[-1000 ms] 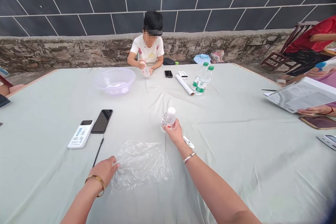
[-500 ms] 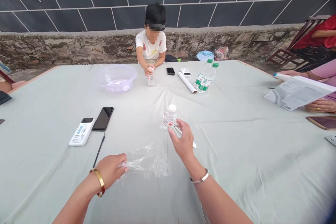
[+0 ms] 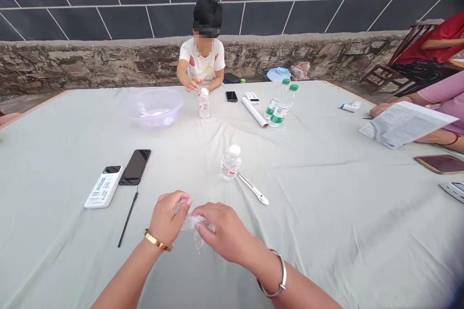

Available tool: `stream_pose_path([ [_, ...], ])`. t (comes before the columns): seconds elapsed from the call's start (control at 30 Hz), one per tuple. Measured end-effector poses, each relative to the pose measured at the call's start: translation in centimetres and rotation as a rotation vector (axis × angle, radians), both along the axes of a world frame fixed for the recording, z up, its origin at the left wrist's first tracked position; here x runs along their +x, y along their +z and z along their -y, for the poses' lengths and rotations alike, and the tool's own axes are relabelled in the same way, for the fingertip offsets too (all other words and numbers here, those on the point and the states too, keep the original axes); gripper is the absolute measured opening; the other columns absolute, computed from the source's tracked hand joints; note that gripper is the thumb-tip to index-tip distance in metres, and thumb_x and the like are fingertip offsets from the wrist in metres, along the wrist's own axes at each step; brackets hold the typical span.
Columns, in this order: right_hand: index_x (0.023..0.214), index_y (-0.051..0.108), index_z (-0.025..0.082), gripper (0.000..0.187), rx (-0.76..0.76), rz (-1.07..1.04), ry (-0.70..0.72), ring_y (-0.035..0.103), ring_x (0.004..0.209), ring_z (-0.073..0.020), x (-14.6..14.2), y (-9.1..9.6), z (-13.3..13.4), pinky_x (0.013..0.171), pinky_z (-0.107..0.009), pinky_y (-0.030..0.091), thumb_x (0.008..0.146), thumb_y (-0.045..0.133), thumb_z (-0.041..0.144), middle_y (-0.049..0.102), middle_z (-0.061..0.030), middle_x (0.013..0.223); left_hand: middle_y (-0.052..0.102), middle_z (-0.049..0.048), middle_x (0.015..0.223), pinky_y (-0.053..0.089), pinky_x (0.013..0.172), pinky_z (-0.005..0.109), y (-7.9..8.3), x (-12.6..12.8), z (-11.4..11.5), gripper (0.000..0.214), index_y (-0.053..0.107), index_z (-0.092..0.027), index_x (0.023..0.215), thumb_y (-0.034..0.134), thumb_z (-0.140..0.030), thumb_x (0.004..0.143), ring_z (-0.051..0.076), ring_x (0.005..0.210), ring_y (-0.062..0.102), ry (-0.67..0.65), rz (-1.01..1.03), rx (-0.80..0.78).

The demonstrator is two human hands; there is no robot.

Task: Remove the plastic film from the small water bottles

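Note:
Between my two hands is a crumpled clear plastic wrap (image 3: pixel 194 223), low over the near part of the table. My left hand (image 3: pixel 169 215) is closed on its left end, thumb against the fingers. From the right, my right hand (image 3: pixel 223 229) pinches the other side of the wrap. Part of the film hangs below the fingers. Just beyond my hands a small clear bottle with a white cap (image 3: pixel 231 163) stands upright. A white utility knife (image 3: pixel 253 189) lies beside it, its far end close to the bottle's base.
To the left lie a white power bank (image 3: pixel 104 188), a black phone (image 3: pixel 135 167) and a black strap (image 3: pixel 128 219). Across the table are a purple basin (image 3: pixel 154 111), a person's hand near another bottle (image 3: pixel 204 105), a paper roll (image 3: pixel 254 112) and green-capped bottles (image 3: pixel 281 108). Someone at right holds a leaflet (image 3: pixel 408 123).
My right hand has left the small bottle and come down left onto the wrap. The wrap is bunched smaller. Across the table, the person's hand has come off the bottle's top.

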State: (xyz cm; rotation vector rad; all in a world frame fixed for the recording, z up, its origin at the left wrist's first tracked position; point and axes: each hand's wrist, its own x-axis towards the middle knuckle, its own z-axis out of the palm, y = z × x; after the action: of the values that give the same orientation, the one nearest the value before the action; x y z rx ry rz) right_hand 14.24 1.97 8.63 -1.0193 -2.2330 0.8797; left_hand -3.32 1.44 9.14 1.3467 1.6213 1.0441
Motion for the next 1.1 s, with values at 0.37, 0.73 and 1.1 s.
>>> stream_pose_path([
  [0.37, 0.103, 0.058, 0.022, 0.026, -0.093, -0.262, -0.438, 0.06, 0.082, -0.0173, 3.9, -2.7, -4.2, 0.074, -0.033, 0.05, 0.083, 0.055, 0.038, 0.062, -0.0065, 0.099, 0.063, 0.0002, 0.083, 0.045, 0.061, 0.025, -0.7, 0.2, -1.9, 0.03, 0.062, -0.018, 0.074, 0.081, -0.033, 0.056, 0.012, 0.068, 0.057, 0.251, 0.807, -0.172],
  [0.73, 0.104, 0.057, 0.023, 0.046, -0.253, 0.052, -0.594, 0.063, 0.081, -0.0208, 6.2, -7.1, -12.9, 0.069, -0.032, 0.048, 0.064, 0.068, 0.043, 0.067, -0.0021, 0.09, 0.058, -0.0041, 0.061, 0.052, 0.071, 0.036, -3.0, -2.5, -6.1, 0.032, 0.055, -0.022, 0.078, 0.077, -0.028, 0.055, 0.022, 0.075, 0.065, 0.323, 0.883, -0.103],
  [1.1, 0.099, 0.055, 0.02, 0.042, -0.172, 0.065, -0.889, 0.062, 0.087, -0.0227, 4.7, -7.2, -32.5, 0.07, -0.031, 0.045, 0.066, 0.069, 0.043, 0.068, -0.0065, 0.095, 0.056, -0.0044, 0.07, 0.039, 0.054, 0.024, 0.2, -8.9, -19.0, 0.033, 0.055, -0.02, 0.076, 0.07, -0.028, 0.048, 0.012, 0.063, 0.052, 0.455, 0.514, 0.027],
])
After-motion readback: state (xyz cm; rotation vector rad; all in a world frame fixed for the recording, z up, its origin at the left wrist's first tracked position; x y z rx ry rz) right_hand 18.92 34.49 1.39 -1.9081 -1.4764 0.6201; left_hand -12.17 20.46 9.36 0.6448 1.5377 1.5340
